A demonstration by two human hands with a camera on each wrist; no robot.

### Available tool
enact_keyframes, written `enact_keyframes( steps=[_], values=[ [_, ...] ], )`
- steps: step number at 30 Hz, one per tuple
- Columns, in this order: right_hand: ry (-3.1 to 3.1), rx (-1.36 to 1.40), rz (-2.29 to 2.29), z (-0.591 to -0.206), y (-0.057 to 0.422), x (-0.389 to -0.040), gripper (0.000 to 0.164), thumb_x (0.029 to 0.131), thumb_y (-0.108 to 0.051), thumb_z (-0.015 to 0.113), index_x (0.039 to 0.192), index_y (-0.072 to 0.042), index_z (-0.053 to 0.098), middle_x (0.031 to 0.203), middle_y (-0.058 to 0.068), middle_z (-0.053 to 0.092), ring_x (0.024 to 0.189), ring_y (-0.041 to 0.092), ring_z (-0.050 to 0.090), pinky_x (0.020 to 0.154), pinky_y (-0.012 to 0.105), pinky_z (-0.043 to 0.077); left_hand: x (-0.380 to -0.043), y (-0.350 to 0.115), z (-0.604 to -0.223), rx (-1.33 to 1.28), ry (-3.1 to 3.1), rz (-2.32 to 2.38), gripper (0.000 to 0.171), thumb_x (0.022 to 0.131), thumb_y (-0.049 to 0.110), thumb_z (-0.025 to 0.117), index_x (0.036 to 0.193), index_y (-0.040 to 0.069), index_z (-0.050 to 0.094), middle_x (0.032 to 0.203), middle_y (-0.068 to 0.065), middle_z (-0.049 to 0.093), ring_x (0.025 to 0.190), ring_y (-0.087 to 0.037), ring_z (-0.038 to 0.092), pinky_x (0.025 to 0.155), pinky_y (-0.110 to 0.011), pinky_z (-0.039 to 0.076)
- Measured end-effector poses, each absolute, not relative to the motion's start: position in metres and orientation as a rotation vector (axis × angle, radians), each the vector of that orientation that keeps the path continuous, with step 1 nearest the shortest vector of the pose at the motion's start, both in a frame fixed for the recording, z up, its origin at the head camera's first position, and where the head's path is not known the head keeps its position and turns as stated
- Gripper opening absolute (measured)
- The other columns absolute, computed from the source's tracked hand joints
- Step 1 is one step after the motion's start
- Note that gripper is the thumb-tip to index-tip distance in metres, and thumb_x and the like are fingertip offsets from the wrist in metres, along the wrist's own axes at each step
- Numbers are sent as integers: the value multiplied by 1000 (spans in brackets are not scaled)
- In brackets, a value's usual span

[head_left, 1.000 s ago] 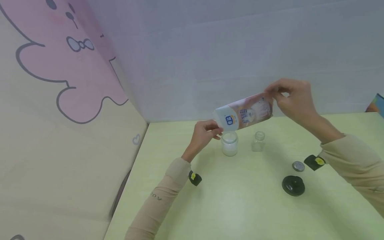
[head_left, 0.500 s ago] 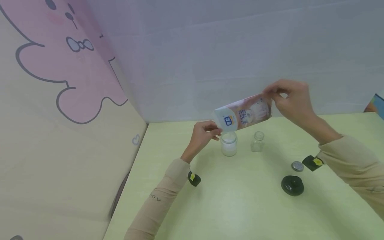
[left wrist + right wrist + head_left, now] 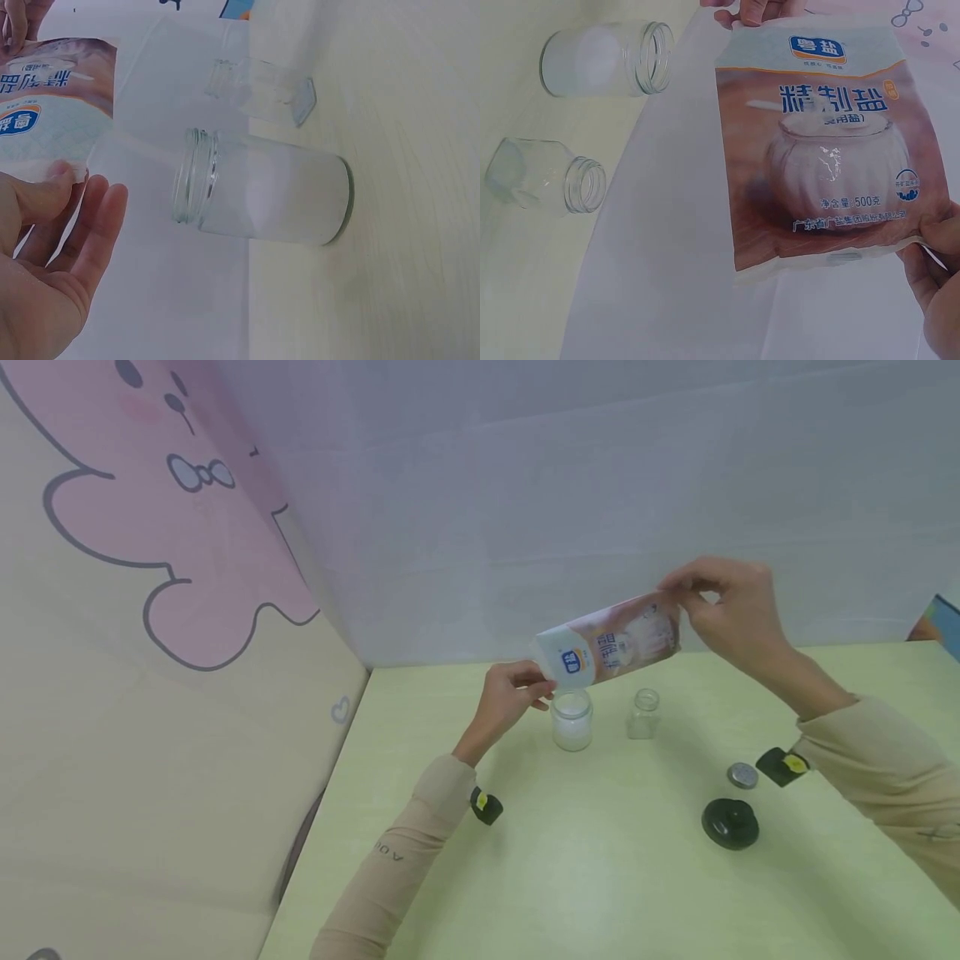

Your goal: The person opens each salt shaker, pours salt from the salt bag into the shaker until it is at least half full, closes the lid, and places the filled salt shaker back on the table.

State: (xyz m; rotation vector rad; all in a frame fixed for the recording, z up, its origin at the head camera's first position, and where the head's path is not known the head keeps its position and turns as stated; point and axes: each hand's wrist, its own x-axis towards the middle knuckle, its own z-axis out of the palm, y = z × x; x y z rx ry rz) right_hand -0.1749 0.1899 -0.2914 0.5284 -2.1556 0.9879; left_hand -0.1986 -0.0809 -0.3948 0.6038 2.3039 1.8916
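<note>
A brown and pale blue bag of salt (image 3: 611, 642) is held tilted above the table, its pale end lower. My left hand (image 3: 512, 695) pinches the corner of that lower end. With thumb and fingers my right hand (image 3: 731, 602) grips a corner of the raised end. Just under the lower end stands a wide glass jar (image 3: 572, 727), partly filled with white salt. In the left wrist view a faint whitish streak (image 3: 142, 146) runs from the bag's corner toward the mouth of the jar. The bag's back is hidden.
Right of the jar stands a small square glass bottle (image 3: 642, 717). A silver lid (image 3: 742, 775) and a round black lid (image 3: 731, 823) lie on the pale green table (image 3: 585, 885) at the right. A light cloth wall (image 3: 480, 527) rises behind the table.
Both hands keep their grip on the bag of salt, which has barely shifted. The jars and lids stay where they were on the table.
</note>
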Motion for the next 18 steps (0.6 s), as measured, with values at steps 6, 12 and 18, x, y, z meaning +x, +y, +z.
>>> enact_keyframes(
  steps=[6,12,18],
  values=[
    [-2169,519,978,-291,190,-175,18,80,16,58,80,3,71,79,11,70,73,-13,54,70,5,44,-199,-81,-396,593,2299,1890,11,85,-2,67,95,-6,68,89,-16,69,74,-19,67,63,-34,60],
    [-2165,513,985,-291,190,-175,19,80,16,58,80,3,71,79,13,70,72,-13,54,69,5,45,-199,-81,-396,593,2297,1888,11,85,-3,66,95,-5,68,89,-15,70,74,-19,67,63,-34,60],
    [-2160,513,995,-290,189,-175,19,80,16,58,79,3,71,80,14,70,72,-12,55,69,6,45,-198,-81,-396,590,2299,1887,10,85,-2,66,95,-5,68,88,-15,69,75,-19,67,63,-34,60]
  ],
)
